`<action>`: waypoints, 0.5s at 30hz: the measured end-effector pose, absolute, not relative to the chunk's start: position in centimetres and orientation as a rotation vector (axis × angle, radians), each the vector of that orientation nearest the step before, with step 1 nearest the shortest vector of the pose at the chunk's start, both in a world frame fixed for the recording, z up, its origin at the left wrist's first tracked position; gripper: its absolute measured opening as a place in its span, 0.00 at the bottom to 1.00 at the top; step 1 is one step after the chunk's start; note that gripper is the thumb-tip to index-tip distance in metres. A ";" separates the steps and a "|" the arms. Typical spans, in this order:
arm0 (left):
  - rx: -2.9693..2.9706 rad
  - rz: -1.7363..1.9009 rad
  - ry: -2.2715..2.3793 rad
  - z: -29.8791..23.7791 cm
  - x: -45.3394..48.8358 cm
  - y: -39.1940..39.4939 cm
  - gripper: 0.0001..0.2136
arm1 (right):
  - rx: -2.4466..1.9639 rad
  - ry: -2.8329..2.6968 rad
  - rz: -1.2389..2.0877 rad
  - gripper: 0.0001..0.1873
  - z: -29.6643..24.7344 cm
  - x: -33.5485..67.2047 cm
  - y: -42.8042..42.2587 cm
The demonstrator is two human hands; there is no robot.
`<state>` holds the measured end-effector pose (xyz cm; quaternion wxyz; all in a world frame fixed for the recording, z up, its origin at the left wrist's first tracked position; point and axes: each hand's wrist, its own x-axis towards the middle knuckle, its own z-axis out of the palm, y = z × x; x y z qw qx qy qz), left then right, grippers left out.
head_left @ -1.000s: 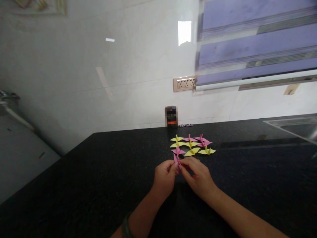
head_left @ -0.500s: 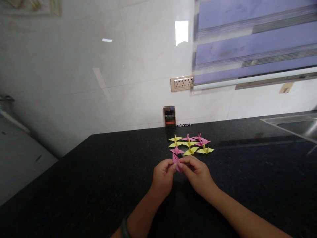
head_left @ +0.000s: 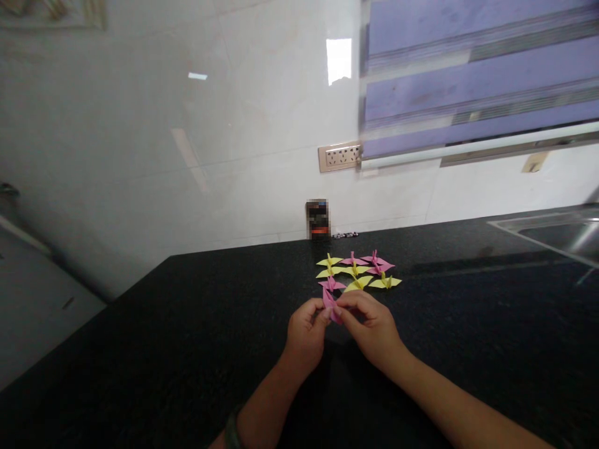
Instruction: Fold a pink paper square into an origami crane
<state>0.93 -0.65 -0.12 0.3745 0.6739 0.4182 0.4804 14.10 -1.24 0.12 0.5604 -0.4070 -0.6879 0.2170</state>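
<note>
A pink folded-paper piece [head_left: 329,299], its shape partly covered by fingers, is pinched between both hands above the dark countertop. My left hand [head_left: 305,330] grips its left side with thumb and fingertips. On the opposite side, my right hand [head_left: 372,324] is closed on the same paper. Just beyond the fingers stand several origami cranes in rough rows, such as a pink crane [head_left: 332,284], a yellow crane [head_left: 358,284] and another yellow crane [head_left: 386,282]. The right fingertips overlap the near edge of the middle yellow crane in the view.
A phone-like upright object [head_left: 318,219], blurred out, leans on the tiled wall, with a beaded strap [head_left: 345,235] beside it. The black countertop [head_left: 187,337] runs to a steel sink [head_left: 561,240] at right. A socket panel [head_left: 340,157] is on the wall.
The whole view has shifted slightly, so things sit a little further left. Both hands keep their pinch on the pink paper, with barely any finger movement.
</note>
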 end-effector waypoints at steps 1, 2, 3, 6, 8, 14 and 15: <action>1.728 1.227 1.070 -0.1 0.9 -0.6 0.08 | -0.972 -1.617 0.512 0.05 0.1 14.1 -1.3; 1.735 1.221 1.069 -0.1 0.9 -0.6 0.08 | -0.989 -1.611 0.516 0.05 0.1 14.0 -1.3; 1.743 1.214 1.069 -0.1 0.9 -0.6 0.08 | -1.004 -1.605 0.529 0.05 0.0 14.0 -1.4; 1.770 1.199 1.077 -0.3 0.8 -0.6 0.08 | -1.022 -1.563 0.633 0.05 -0.1 13.9 -1.4; 1.793 1.187 1.095 -0.4 0.7 -0.6 0.08 | -1.013 -1.522 0.734 0.05 -0.1 13.9 -1.4; 1.863 1.189 1.130 -0.4 0.7 -0.5 0.07 | -1.012 -1.510 0.835 0.04 -0.2 13.8 -1.2; 1.870 1.200 1.119 -0.3 0.7 -0.5 0.07 | -1.008 -1.522 0.829 0.04 -0.1 13.9 -1.1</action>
